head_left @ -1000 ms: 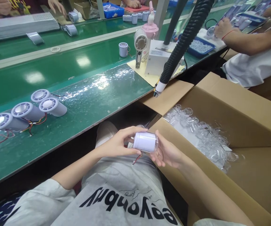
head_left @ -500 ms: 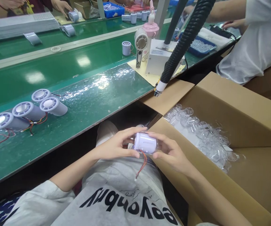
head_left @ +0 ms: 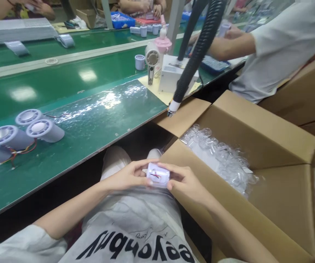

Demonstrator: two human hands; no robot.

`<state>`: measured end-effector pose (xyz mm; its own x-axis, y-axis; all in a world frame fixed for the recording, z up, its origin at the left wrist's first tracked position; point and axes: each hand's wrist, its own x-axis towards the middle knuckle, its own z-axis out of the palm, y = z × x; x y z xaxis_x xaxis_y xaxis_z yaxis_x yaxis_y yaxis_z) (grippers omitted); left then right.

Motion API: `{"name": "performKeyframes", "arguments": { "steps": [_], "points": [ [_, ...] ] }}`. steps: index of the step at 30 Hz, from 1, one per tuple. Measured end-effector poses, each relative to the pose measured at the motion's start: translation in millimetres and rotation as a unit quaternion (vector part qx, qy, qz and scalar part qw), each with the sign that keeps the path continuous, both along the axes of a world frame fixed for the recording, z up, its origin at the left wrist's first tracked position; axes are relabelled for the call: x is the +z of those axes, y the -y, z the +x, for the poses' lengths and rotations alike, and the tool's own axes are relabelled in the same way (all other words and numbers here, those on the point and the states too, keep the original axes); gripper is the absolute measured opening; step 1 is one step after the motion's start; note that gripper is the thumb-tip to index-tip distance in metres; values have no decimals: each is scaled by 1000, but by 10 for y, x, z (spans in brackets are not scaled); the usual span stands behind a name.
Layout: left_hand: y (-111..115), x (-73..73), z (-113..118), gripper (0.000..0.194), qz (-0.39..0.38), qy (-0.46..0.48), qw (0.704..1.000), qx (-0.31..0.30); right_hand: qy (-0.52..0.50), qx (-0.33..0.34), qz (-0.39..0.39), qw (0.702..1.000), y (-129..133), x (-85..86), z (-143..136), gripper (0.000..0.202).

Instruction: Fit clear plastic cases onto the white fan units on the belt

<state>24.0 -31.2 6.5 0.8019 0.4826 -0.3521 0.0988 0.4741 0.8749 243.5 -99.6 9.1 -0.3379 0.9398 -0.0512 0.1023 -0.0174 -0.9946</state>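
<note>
Above my lap, both hands hold a pale lilac cylindrical part [head_left: 158, 175] lying on its side, with red and dark wires showing on its face. Around its left end are the fingers of my left hand [head_left: 130, 176]. My right hand [head_left: 186, 180] grips the right end between thumb and fingers. Several similar lilac fan housings [head_left: 45, 130] with coloured wires lie at the left on the green bench [head_left: 91, 135]. To my right, an open cardboard box [head_left: 269, 146] holds many clear plastic pieces [head_left: 217, 155].
A black corrugated hose [head_left: 190, 65] hangs over the bench edge beside a white metal box [head_left: 174, 75]. Near it stand a small handheld fan [head_left: 152, 60] and a pink bottle [head_left: 163, 44]. A co-worker in a white shirt [head_left: 289, 47] sits at the right.
The lilac part has turned, and its wires now show on its face instead of hanging down. The view has shifted right. The co-worker's arm at the right reaches farther into view.
</note>
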Motion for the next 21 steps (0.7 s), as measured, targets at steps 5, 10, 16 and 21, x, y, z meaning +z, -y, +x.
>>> {"name": "performKeyframes", "arguments": {
  "steps": [5, 10, 16, 21],
  "points": [
    [-661, 389, -181, 50, 207, -174, 955, 118, 252, -166, 26, 953, -343, -216, 778, 45],
    [-2153, 1021, -484, 71, 539, -471, 656, 238, 390, -249, -69, 884, -770, -684, 1806, 34],
    [-2998, 1116, -697, 50, 519, -611, 574, 167, 517, -140, -84, 840, -1052, -1275, 1827, 28],
    [-2867, 1024, -741, 56, 520, -614, 570, 168, 584, -84, -87, 803, -1390, -1574, 1672, 34]
  ]
}}
